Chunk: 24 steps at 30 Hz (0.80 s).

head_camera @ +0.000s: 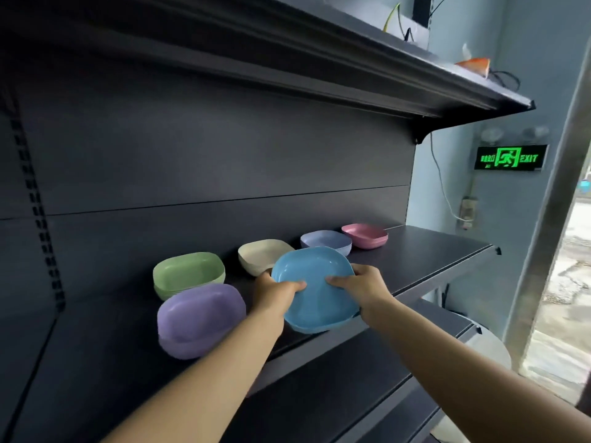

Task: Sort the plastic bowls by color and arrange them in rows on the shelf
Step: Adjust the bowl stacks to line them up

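Observation:
Both my hands hold a blue bowl, tilted toward me above the front of the dark shelf. My left hand grips its left rim with the thumb inside. My right hand grips the right rim the same way. Behind it, along the shelf's back, stand a green stack, a cream stack, a pale lavender-blue bowl and a pink bowl. A purple stack sits in front of the green one, left of my left arm.
An upper shelf overhangs the bowls. A lower shelf juts out beneath my arms. To the right are a blue wall with a lit exit sign, a metal post and a bright doorway.

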{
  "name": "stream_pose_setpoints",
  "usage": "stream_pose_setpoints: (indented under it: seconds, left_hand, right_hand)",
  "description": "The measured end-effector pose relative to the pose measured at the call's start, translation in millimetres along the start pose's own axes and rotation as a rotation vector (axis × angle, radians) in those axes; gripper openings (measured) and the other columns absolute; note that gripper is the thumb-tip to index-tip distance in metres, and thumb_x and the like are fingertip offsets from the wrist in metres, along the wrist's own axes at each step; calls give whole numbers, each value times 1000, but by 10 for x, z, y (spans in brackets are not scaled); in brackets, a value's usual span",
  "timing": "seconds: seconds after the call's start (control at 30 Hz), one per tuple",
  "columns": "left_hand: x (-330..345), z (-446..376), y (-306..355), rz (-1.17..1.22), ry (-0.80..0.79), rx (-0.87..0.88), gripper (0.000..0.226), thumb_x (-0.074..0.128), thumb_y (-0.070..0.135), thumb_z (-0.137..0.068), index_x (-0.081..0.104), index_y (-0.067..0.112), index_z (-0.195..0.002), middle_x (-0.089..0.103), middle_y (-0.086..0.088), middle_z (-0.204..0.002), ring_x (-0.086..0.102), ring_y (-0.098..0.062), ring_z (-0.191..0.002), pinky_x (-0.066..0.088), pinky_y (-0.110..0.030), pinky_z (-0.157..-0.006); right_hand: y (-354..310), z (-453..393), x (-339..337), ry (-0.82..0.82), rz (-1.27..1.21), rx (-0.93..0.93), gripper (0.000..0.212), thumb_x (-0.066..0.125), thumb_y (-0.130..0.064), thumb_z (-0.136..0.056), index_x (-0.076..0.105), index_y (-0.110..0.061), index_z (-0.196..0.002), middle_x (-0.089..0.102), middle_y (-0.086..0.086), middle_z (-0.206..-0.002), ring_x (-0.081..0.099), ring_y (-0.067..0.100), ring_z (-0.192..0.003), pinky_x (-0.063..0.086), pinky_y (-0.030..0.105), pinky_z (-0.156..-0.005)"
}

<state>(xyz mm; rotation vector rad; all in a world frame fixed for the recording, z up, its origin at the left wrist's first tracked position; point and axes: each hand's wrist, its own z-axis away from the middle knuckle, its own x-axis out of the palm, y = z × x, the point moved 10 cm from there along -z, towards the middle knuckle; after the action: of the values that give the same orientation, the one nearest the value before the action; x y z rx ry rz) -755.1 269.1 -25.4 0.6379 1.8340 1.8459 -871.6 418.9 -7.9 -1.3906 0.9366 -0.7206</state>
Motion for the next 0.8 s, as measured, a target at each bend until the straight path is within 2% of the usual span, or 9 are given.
stream_pose_setpoints:
  seconds: [0.1,0.17,0.23,0.33,0.4,0.47,0.57,0.7,0.8]
  left_hand:
    - [68,-306,-177,-74,23,-37,48,77,10,-74,55,8,-117,64,-8,-112,60,-24,-98,48,-33,-81]
    - [69,-489,-290,-120,39,-54,45,77,9,-74,56,9,-115,64,-6,-110,61,-23,-98,50,-34,-83]
    - [68,-636,-353,-163,45,-51,36,73,2,-76,56,12,-106,64,-1,-101,60,-19,-91,47,-30,-77]
    - [110,-801,-338,-236,41,-15,32,65,-6,-79,55,22,-91,60,7,-85,56,-13,-85,45,-23,-68]
    - [152,-852,-311,-264,60,9,35,63,-7,-80,53,26,-81,59,10,-82,56,-9,-80,44,-17,-66]
    - [184,-873,-323,-288,90,14,37,63,-7,-79,52,28,-79,60,11,-81,56,-8,-79,44,-18,-67]
    - [183,-909,-383,-270,126,-5,37,65,-7,-78,55,28,-81,63,10,-83,58,-7,-79,44,-21,-69]
    - [131,-964,-449,-260,152,-44,35,68,-4,-78,59,26,-94,67,7,-94,61,-4,-84,47,-18,-69]
    - [99,-969,-463,-247,184,-55,39,70,-4,-77,61,22,-105,69,5,-99,64,-9,-89,47,-18,-67]
  right_hand:
    - [188,-437,130,-101,78,52,24,73,-3,-77,70,-5,-100,71,9,-92,67,26,-85,54,33,-76]
    - [288,-697,263,-194,154,70,24,72,-2,-76,70,-5,-100,70,7,-88,65,19,-78,52,27,-68]
    - [381,-916,401,-287,248,91,23,73,-4,-74,70,-4,-97,69,6,-86,61,15,-75,46,22,-63]
    - [524,-1230,570,-403,333,109,29,77,-7,-68,71,0,-97,71,13,-93,60,20,-83,43,27,-68]
    - [578,-1400,634,-467,357,103,29,77,-8,-68,72,-2,-96,72,14,-96,63,21,-88,46,28,-73]
    - [625,-1525,672,-532,367,97,25,76,-9,-69,73,-5,-93,73,12,-97,66,21,-91,50,31,-81]
    - [646,-1597,760,-645,350,69,17,72,-5,-75,72,-7,-91,73,8,-92,65,16,-82,49,26,-74]
    - [686,-1623,864,-743,246,38,25,66,3,-78,72,-10,-98,74,7,-96,69,21,-92,52,33,-86]
    - [689,-1628,909,-783,177,16,30,63,6,-79,71,-13,-101,75,3,-95,69,19,-93,53,29,-83]
